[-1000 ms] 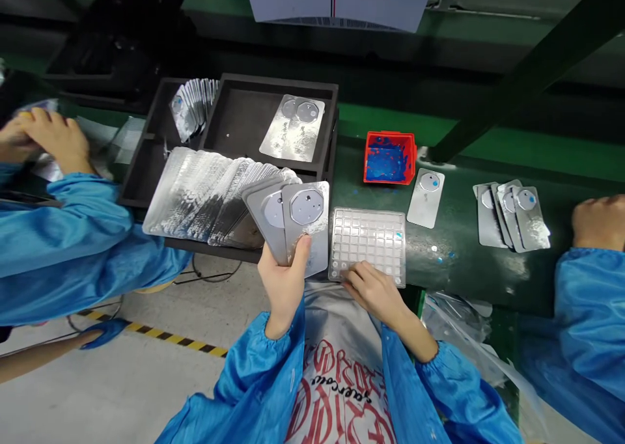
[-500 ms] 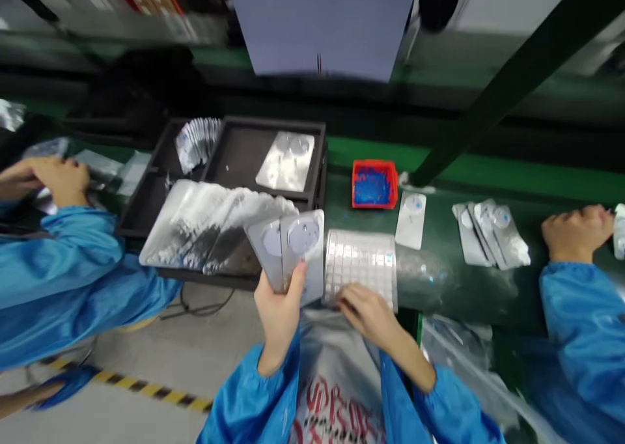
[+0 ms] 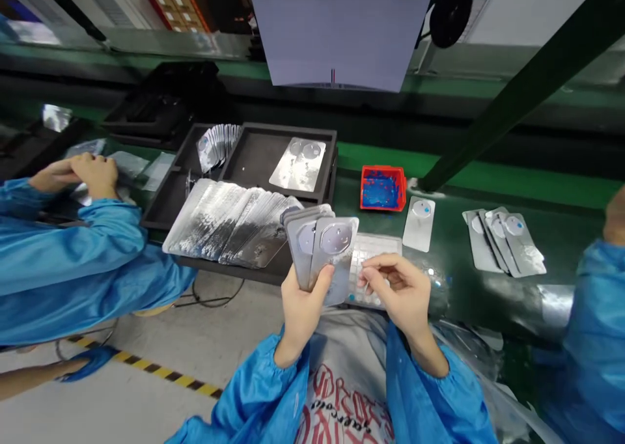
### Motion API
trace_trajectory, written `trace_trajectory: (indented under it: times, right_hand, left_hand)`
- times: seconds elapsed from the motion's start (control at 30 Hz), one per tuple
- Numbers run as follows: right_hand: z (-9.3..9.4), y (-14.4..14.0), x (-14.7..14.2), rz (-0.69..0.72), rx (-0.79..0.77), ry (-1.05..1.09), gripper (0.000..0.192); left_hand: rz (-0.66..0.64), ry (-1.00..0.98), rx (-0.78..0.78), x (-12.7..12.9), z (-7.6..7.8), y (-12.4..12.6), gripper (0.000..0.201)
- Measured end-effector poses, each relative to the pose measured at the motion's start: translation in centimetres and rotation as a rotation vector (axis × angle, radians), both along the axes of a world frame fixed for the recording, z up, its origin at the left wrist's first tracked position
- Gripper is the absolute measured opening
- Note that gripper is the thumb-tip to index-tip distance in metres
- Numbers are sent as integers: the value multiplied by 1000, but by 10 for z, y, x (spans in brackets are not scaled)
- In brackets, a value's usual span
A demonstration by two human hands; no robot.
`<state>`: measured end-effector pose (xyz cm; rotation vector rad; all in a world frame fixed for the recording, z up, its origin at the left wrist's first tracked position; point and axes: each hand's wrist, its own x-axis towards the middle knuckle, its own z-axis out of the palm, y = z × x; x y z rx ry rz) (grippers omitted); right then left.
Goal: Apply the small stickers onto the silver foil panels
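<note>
My left hand grips a small fan of thin silver panels, its thumb pressed on the front one. Each front panel carries a rounded shape with small holes near its upper end. Just right of them, my right hand is raised over a pale gridded sheet, thumb and forefinger pinched together. Whatever sits in that pinch is too small to make out. Part of the sheet is hidden behind my right hand and the held panels.
Many silver panels lie overlapped across the front of a black tray on the left. A red bin with blue bits stands behind the sheet. One panel and a small pile lie rightward. Co-workers' blue sleeves flank me.
My right hand has lifted from the gridded sheet's near left edge and now pinches above it, closer to the panels. My left hand still holds the panels. The camera view has shifted slightly.
</note>
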<state>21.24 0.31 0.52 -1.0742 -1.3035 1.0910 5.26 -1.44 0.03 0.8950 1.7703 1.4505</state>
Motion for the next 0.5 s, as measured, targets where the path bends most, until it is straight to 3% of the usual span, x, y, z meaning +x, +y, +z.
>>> trace_trajectory:
  times: [0.37, 0.5]
  right_hand:
    - [1, 6, -4, -8, 5, 142, 12]
    - [2, 5, -6, -22, -37, 147, 17]
  left_hand:
    - [-20, -69, 20, 5, 0, -1, 28]
    - [-20, -77, 11, 5, 0, -1, 29]
